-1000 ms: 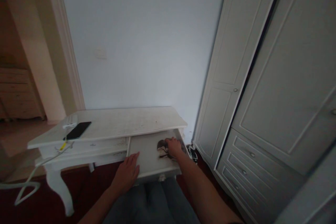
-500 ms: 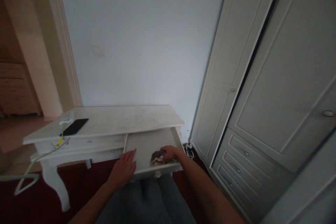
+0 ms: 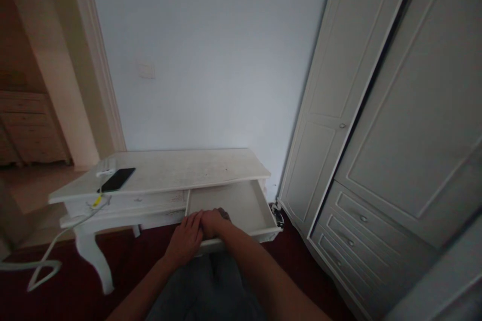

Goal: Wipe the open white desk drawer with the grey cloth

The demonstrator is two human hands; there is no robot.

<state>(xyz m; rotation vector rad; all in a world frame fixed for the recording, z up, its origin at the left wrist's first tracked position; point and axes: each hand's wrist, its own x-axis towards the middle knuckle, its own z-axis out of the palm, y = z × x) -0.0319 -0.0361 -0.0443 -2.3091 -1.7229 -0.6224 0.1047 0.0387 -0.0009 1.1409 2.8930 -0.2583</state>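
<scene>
A white table drawer is pulled out toward me. My right hand is inside it at the front left, closed on a bunched grey-brown cloth. Only a small part of the cloth shows past the hand. My left hand lies over the drawer's front left corner, its fingers stretched out and touching or almost touching my right hand. Its thumb is hidden.
On the white table lie a dark phone and a white adapter. A pale cable hangs off the left side. A white wardrobe stands at right, with dark items on the floor beside the table.
My right hand has moved left across the drawer with the cloth, from the front right to beside my left hand. The left hand stays at the drawer's left side. The view has shifted slightly.
</scene>
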